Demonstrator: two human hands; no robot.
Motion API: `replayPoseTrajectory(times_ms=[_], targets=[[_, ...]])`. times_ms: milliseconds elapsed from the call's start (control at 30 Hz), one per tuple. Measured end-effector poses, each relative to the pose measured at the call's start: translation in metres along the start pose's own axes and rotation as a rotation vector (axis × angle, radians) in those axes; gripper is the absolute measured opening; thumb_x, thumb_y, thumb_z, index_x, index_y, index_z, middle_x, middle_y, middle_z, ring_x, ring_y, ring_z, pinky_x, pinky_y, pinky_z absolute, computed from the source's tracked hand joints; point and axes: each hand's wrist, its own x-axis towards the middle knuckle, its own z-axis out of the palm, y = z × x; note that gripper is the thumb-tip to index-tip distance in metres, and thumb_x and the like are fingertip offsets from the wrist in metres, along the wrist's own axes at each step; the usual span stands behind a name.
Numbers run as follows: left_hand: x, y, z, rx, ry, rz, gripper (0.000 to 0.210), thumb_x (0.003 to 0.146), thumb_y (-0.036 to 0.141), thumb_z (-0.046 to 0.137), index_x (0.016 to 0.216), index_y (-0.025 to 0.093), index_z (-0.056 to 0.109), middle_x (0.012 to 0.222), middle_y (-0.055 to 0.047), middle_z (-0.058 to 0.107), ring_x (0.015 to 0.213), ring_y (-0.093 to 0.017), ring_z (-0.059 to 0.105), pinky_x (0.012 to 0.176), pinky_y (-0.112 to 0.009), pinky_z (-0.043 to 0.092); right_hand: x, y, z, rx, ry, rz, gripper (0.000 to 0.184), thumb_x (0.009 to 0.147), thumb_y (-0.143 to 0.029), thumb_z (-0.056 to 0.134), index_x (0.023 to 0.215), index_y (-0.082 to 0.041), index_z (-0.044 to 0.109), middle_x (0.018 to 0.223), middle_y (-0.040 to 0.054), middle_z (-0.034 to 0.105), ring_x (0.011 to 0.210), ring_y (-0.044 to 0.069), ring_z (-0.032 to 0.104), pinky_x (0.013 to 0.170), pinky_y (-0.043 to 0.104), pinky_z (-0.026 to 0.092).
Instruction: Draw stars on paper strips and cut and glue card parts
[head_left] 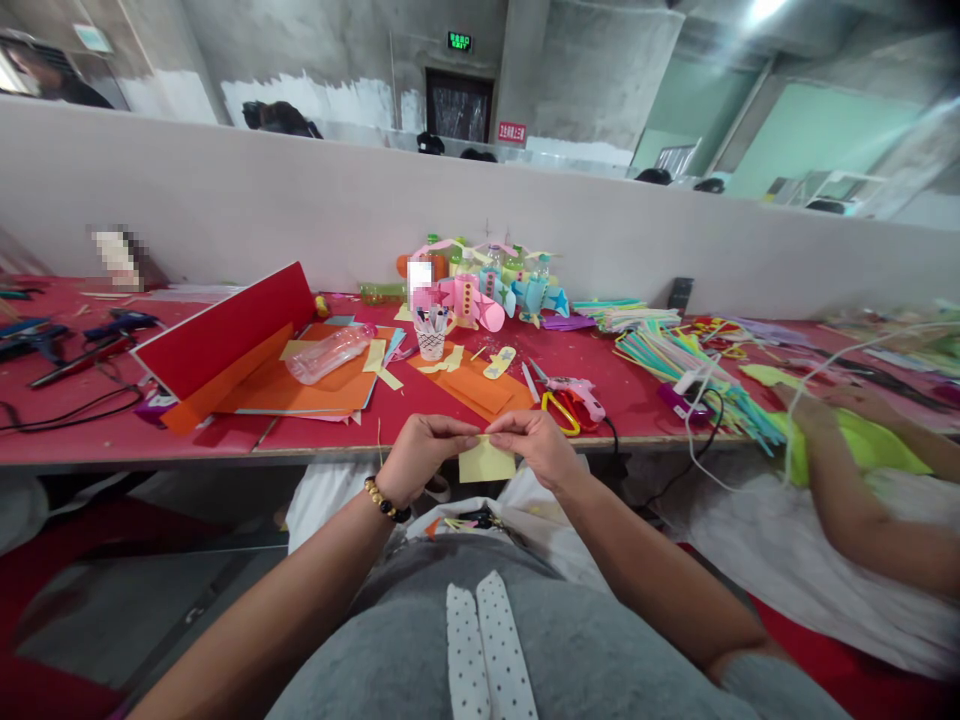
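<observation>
A small pale yellow piece of paper (487,463) hangs between my two hands, just off the table's front edge. My left hand (424,452) pinches its top edge near the left corner. At the top right, my right hand (537,446) pinches the same paper, thumb tips close together. Beyond my hands lie orange sheets (469,388) and a yellow paper cutout with stars (499,362). Yellow-handled scissors (561,412) and a pink glue gun (576,394) rest to the right of them.
A clear plastic bottle (330,354) lies on paper sheets at left, beside a leaning red board (232,330). Decorated bottle planes (480,290) stand behind a pen cup (431,335). Pipe cleaners (675,365) spread at right, near a co-worker's arm (840,500).
</observation>
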Motion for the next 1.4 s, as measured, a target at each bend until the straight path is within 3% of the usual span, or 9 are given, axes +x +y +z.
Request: replayPoseTrajectory(times_ms=[200,600,900,1400], targets=[[0.0001,0.0026,0.0024,-0.033,-0.024,-0.048,0.030,0.066,0.039,0.078,0.084,0.015,0.076,0.082,-0.007,0.074,0.069,-0.016,0.065,0.061,-0.024,0.050,0.0005,-0.0033,-0.0027,-0.067,-0.014,-0.029,0.017,0.066,-0.031,0.077,0.076,-0.017,0.073,0.069,0.0006,0.069,0.062,0.012,0.059,0.062,0.025,0.046],[0.0002,0.0016,0.0000,-0.068,0.014,-0.054,0.033,0.060,0.037,0.081,0.083,0.013,0.076,0.081,-0.009,0.074,0.070,-0.018,0.066,0.068,-0.027,0.051,0.0004,0.0002,-0.0075,-0.119,-0.066,0.019,0.023,0.074,-0.036,0.072,0.084,-0.015,0.073,0.067,0.0006,0.067,0.058,0.011,0.056,0.058,0.023,0.042],[0.0004,0.0034,0.0001,-0.160,0.001,-0.116,0.036,0.054,0.036,0.085,0.081,0.013,0.076,0.077,-0.008,0.073,0.069,-0.018,0.065,0.068,-0.029,0.052,0.0009,0.0016,-0.0049,-0.064,-0.043,0.008,0.019,0.070,-0.032,0.074,0.080,-0.015,0.073,0.069,0.0006,0.068,0.060,0.011,0.056,0.061,0.024,0.043],[0.0026,-0.0009,0.0012,-0.077,-0.017,-0.059,0.036,0.067,0.045,0.076,0.084,0.013,0.074,0.079,-0.006,0.072,0.067,-0.016,0.064,0.062,-0.024,0.052,0.0021,0.0025,-0.0014,0.068,0.007,0.127,0.024,0.065,-0.035,0.076,0.076,-0.014,0.073,0.063,0.0003,0.065,0.053,0.011,0.056,0.053,0.023,0.045]])
